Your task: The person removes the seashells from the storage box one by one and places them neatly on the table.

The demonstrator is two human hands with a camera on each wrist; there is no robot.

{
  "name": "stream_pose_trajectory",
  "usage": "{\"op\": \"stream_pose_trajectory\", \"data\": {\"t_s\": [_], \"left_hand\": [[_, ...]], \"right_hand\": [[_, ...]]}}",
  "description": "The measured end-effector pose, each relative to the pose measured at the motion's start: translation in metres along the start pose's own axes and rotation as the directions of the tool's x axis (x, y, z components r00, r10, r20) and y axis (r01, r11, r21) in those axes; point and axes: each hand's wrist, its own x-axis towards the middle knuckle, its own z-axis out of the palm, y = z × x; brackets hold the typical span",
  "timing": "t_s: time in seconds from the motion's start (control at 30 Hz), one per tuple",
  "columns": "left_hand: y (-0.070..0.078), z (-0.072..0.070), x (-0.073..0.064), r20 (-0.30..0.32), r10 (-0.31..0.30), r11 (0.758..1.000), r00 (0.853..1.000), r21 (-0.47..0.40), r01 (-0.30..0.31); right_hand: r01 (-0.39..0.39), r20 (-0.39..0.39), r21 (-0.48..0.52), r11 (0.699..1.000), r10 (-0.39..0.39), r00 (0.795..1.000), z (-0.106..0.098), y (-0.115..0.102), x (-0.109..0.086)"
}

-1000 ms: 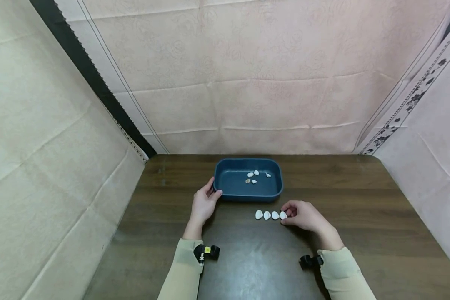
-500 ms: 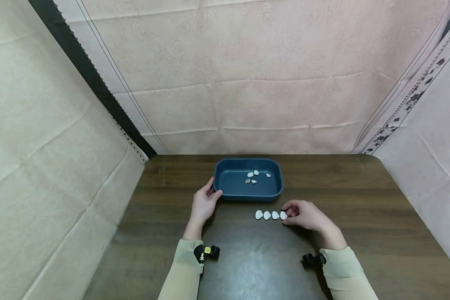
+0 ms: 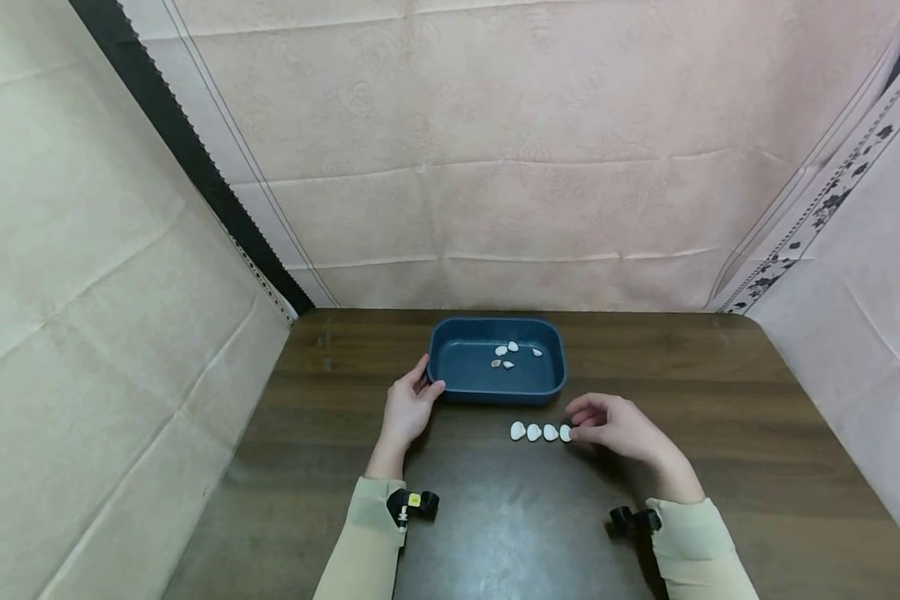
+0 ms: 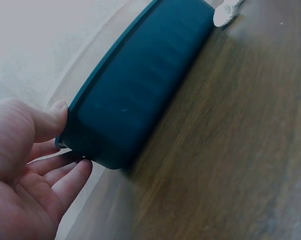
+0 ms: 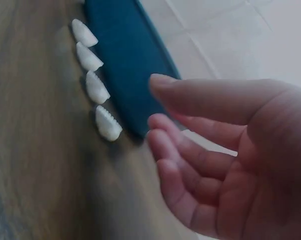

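Note:
My left hand (image 3: 409,408) holds the near left corner of a blue rectangular tray (image 3: 465,367), thumb at the rim and fingers around the outside, as the left wrist view also shows. In front of the tray, several white ridged seashells (image 3: 534,432) lie in a row on the table. At the row's right end is the last seashell (image 5: 108,123). My right hand (image 3: 615,429) hovers just beside it, with loosely bent fingers and nothing between thumb and fingertips. In the right wrist view a gap shows between that hand and the shell.
Inside the tray lie several smaller shells (image 3: 501,351), white and brownish. The brown wooden table (image 3: 330,433) ends at a pale cloth wall (image 3: 495,208) behind, with more cloth at both sides. A small black camera sits on each wrist.
My right hand has let go of the rightmost shell and drawn slightly up and to the right. The shell stays in the row. My left hand and the tray keep their place.

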Motion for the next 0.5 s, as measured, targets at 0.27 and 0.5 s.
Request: {"op": "stream_pose_trajectory", "data": {"t_s": [0.27, 0.5], "left_hand": [[0.001, -0.001, -0.001, -0.01, 0.002, 1.0, 1.0, 0.008, -0.002], [0.0, -0.001, -0.001, -0.003, 0.0, 1.0, 1.0, 0.014, 0.0]], "right_hand": [[0.074, -0.061, 0.084, 0.994, -0.069, 0.996, 0.004, -0.02, 0.004], [0.123, -0.118, 0.13, 0.984, -0.108, 0.987, 0.012, -0.036, 0.016]]}}
